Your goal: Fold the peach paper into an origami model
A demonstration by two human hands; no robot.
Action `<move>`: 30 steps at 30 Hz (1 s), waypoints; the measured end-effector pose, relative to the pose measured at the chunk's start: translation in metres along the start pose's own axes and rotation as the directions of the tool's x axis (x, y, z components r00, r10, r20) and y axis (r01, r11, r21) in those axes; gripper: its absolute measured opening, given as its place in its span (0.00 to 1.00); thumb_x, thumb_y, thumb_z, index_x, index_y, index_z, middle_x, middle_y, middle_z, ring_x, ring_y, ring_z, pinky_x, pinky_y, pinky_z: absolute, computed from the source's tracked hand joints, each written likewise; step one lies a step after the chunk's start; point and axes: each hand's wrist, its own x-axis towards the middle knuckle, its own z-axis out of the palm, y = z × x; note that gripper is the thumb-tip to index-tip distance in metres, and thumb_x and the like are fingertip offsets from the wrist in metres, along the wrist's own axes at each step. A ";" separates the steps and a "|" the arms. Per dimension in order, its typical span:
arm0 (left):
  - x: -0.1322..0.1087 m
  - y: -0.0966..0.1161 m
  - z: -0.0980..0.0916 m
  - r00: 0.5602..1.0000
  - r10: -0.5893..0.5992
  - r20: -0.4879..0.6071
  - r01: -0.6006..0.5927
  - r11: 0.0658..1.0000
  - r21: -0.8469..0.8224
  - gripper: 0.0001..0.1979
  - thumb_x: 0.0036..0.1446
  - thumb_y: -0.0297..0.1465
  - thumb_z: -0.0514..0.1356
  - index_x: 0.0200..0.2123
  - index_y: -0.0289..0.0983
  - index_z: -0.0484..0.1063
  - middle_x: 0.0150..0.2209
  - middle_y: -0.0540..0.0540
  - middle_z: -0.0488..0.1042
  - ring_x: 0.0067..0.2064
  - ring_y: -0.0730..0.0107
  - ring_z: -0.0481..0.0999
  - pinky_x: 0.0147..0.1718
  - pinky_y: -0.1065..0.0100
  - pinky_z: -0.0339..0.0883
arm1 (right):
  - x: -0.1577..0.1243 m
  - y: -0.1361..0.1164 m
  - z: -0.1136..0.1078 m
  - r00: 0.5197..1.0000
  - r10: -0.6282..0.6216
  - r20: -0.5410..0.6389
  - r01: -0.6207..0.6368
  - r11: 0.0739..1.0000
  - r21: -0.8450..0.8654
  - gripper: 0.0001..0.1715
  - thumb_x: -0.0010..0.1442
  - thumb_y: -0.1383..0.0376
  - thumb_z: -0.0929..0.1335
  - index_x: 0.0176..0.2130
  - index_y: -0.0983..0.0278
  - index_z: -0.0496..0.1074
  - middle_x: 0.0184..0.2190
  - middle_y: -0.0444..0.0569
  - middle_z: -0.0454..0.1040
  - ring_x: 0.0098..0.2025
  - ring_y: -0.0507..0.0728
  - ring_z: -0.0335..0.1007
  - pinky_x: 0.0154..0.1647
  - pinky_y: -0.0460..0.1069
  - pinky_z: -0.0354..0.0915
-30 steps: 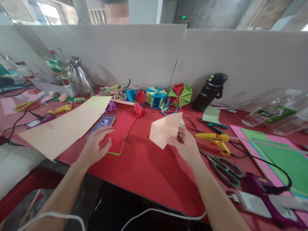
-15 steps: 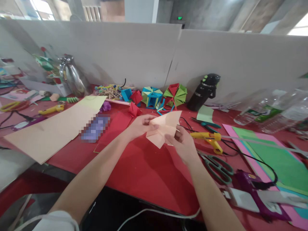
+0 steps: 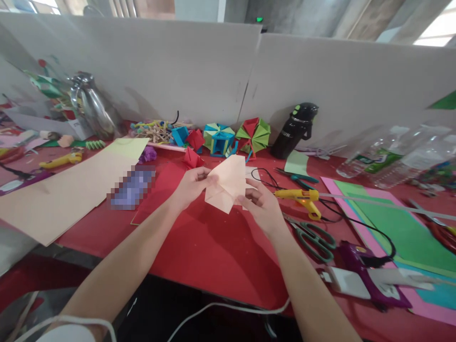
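A pale peach sheet of paper (image 3: 228, 178) with crease lines is held up over the red table (image 3: 217, 256). My left hand (image 3: 192, 186) pinches its left edge between thumb and fingers. On the lower right side, my right hand (image 3: 261, 204) grips the same paper, thumb in front and fingers curled behind. Part of the paper is folded. Just behind my left hand stands a small red folded paper piece (image 3: 193, 157). Blue-green and red-green paper models (image 3: 253, 135) are farther back.
To the right lie a yellow glue gun (image 3: 301, 197), green-handled scissors (image 3: 315, 241), pliers (image 3: 299, 178) and coloured sheets (image 3: 402, 223). A black bottle (image 3: 294, 130) stands behind. Long peach sheets (image 3: 71, 190) and a steel jug (image 3: 94, 107) are at the left.
The peach paper has turned between my hands, and its pointed upper right corner no longer sticks out. The whole view has shifted slightly, with table objects now farther left in the picture.
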 end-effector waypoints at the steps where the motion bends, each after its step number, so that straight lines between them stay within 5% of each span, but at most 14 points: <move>1: 0.000 0.000 0.000 1.000 0.002 0.003 -0.002 1.000 -0.009 0.15 0.49 0.40 0.67 0.35 0.35 0.74 0.34 0.46 0.77 0.34 0.71 0.75 0.35 0.70 0.69 | 0.000 0.000 0.000 1.000 0.000 0.000 0.000 1.000 -0.012 0.32 0.50 0.57 0.74 0.52 0.62 0.66 0.34 0.49 0.79 0.35 0.58 0.75 0.41 0.55 0.71; 7: -0.005 -0.001 0.009 1.000 0.005 0.024 -0.005 1.000 0.009 0.28 0.39 0.34 0.72 0.45 0.35 0.71 0.40 0.43 0.77 0.36 0.65 0.78 0.34 0.67 0.72 | -0.001 0.001 0.000 1.000 0.015 0.008 -0.015 1.000 -0.007 0.33 0.50 0.58 0.74 0.54 0.63 0.66 0.34 0.49 0.79 0.36 0.57 0.74 0.43 0.55 0.69; 12: -0.005 0.001 0.010 0.997 0.013 -0.082 -0.017 0.999 -0.052 0.24 0.40 0.35 0.72 0.41 0.34 0.71 0.33 0.45 0.78 0.32 0.66 0.78 0.31 0.67 0.73 | 0.001 0.004 -0.003 0.999 -0.007 -0.042 0.007 1.000 0.003 0.29 0.49 0.62 0.74 0.51 0.61 0.69 0.41 0.50 0.77 0.42 0.57 0.73 0.47 0.54 0.67; 16: -0.003 0.003 0.007 0.985 0.044 -0.168 -0.062 0.993 -0.102 0.24 0.40 0.35 0.72 0.41 0.34 0.70 0.33 0.45 0.78 0.32 0.66 0.78 0.32 0.65 0.73 | 0.002 0.003 -0.005 0.990 -0.017 -0.138 0.013 1.000 -0.025 0.20 0.53 0.60 0.71 0.47 0.61 0.73 0.38 0.49 0.76 0.39 0.55 0.71 0.41 0.52 0.67; 30: -0.005 0.001 0.014 0.990 0.024 -0.136 -0.036 0.996 -0.088 0.26 0.38 0.33 0.72 0.41 0.33 0.70 0.37 0.43 0.77 0.35 0.65 0.77 0.34 0.66 0.72 | -0.002 -0.002 0.002 0.996 0.047 -0.081 -0.050 0.998 -0.037 0.21 0.48 0.52 0.75 0.38 0.63 0.74 0.28 0.48 0.77 0.28 0.54 0.71 0.32 0.50 0.68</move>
